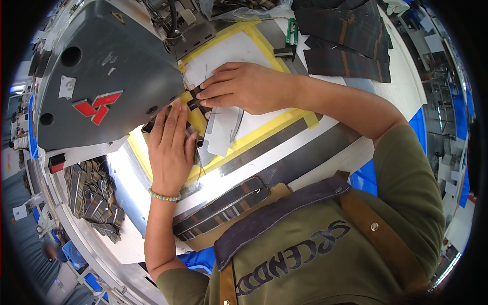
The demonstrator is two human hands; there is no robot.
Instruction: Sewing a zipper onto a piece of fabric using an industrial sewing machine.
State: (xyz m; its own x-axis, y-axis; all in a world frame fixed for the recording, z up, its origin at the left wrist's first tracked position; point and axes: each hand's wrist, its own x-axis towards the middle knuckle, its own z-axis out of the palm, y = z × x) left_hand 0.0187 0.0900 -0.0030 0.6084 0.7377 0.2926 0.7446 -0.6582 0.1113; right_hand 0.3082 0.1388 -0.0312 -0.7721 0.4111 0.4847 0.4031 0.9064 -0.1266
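Observation:
A large dark grey sewing machine head (117, 66) fills the upper left, and both hands work at its right end. My left hand (172, 134), with a beaded bracelet, has its fingers close together over a dark fabric piece (146, 127); the thumb sits apart, and most of the fabric is hidden beneath the hand. My right hand (249, 87) reaches in from the right. Its curled fingertips pinch a dark edge (195, 96) beside the machine's end, apparently of the same fabric. Under the right palm lies a pale translucent plastic sheet (221, 137). Loose threads trail near the left thumb.
Yellow tape (277, 127) borders the white work surface. Dark plaid panels (351, 61) are stacked at the upper right, beside a green-handled tool (291, 33). Small plaid pieces (94, 198) are heaped at left. A long plaid piece (221, 208) lies before my apron.

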